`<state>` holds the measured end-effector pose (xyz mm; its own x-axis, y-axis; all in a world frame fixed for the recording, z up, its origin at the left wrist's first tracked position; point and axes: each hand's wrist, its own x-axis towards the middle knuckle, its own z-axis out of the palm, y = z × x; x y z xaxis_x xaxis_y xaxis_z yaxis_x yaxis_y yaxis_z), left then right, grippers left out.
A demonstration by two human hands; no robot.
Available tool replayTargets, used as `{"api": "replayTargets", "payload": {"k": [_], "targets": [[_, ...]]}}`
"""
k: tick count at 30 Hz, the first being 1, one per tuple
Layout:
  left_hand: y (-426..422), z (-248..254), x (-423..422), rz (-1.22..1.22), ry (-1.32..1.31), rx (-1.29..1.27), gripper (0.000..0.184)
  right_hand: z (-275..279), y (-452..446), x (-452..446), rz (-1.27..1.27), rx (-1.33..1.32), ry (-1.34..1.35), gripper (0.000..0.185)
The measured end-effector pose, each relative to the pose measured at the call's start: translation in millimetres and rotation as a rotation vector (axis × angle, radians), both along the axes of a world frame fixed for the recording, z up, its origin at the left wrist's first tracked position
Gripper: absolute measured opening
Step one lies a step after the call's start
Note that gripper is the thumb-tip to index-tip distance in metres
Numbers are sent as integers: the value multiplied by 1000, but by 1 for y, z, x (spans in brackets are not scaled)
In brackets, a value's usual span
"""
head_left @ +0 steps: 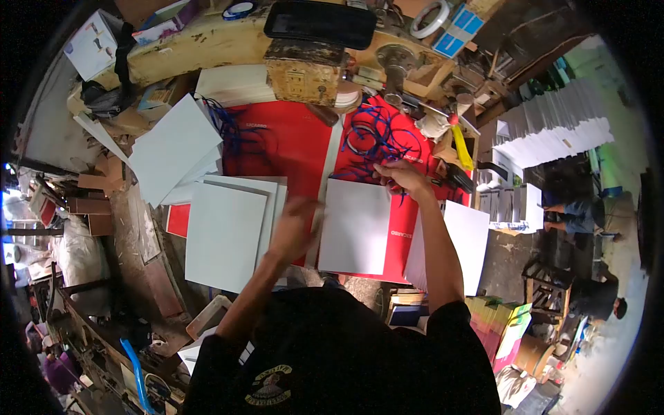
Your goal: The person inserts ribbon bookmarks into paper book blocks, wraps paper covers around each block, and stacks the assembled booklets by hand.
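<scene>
My left hand (pixel 297 228) is smeared by motion between two sets of white sheets, so its fingers cannot be read. To its left lies a stack of white sheets or thin boards (pixel 225 232). A single white rectangular block or board (pixel 355 228) lies in front of me on the red covering (pixel 297 138). Over its upper right corner, my right hand (pixel 404 178) has its fingers curled together; whatever they hold is hidden. Tangled blue ribbons or cords (pixel 373 142) lie just beyond that hand, and a bit of blue shows under it. More white sheets (pixel 460 242) sit beneath my right forearm.
A wooden block (pixel 304 72) and a black tray-like object (pixel 319 24) stand at the back. Fanned white boards (pixel 176 149) lie at the left. Stacked white paper blocks (pixel 553 128) fill the right side, where a person (pixel 588 297) is visible. Yellow-handled tool (pixel 461 146) rests right.
</scene>
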<state>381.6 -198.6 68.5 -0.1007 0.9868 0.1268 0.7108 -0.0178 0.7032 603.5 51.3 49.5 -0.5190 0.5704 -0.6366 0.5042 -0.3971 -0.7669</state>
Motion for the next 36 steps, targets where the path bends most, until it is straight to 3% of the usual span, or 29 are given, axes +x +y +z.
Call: {"api": "replayTargets", "payload": {"k": [1,3,5,6,9,11,13,14,17,19,20,22,23,24,25,26,27,29,30,32,33,34,35,36], "targets": [[24,-26,24,-123,26,91,39,1,-3,9,4,83,-49,44],[62,-41,53,-223,138,31,77,-5,-3,25,-18,195,-38,42],[84,-53,66,-250,238,-135,98,-11,-2,40,168,789,-196,37],[89,-59,68,-258,277,-145,107,-18,0,47,159,685,-165,33],[92,-39,70,-265,285,-147,103,-4,-10,54,183,876,-175,25],[95,-50,71,-249,268,-149,103,-3,-11,51,166,814,-240,23],[100,-56,69,-263,241,22,101,-7,-10,41,83,1075,-236,21],[100,-58,68,-265,248,22,101,-3,-9,39,60,982,-235,25],[103,-57,64,-272,144,52,95,2,-11,30,-4,1027,-247,21],[104,-55,59,-268,96,195,77,3,-18,33,-8,1045,-232,20],[106,-62,56,-270,96,199,77,5,-22,36,-6,1066,-220,19],[109,-73,43,-179,-488,3,57,7,-48,47,-69,1009,-228,17],[109,-75,33,-182,-492,0,57,7,-70,54,-124,946,-236,15],[108,-76,23,-205,-805,-1,53,-28,-93,71,-144,1015,-282,14],[106,-78,17,-223,-1119,-2,48,-34,-123,79,-178,910,-232,14],[105,-73,14,-216,-1123,-5,48,-38,-153,87,-217,806,-186,14],[101,-66,11,-181,-1224,12,49,-13,-185,82,-266,523,-49,15],[98,-57,11,-131,-1323,18,50,-43,-240,79,-282,255,20,16],[101,-55,20,-138,-1060,28,57,-53,-263,74,-449,16,186,20],[95,-49,45,-105,-400,71,80,-49,-289,54,-456,-169,82,28],[88,-45,58,-74,1,109,97,-89,-303,57,-368,64,218,27],[80,-48,65,-53,212,133,113,-71,-304,59,-239,114,70,25],[69,-53,69,-50,214,124,113,-41,-296,60,-106,171,-71,23],[60,-60,71,114,210,56,115,-23,-286,62,-104,171,-65,23]]}}
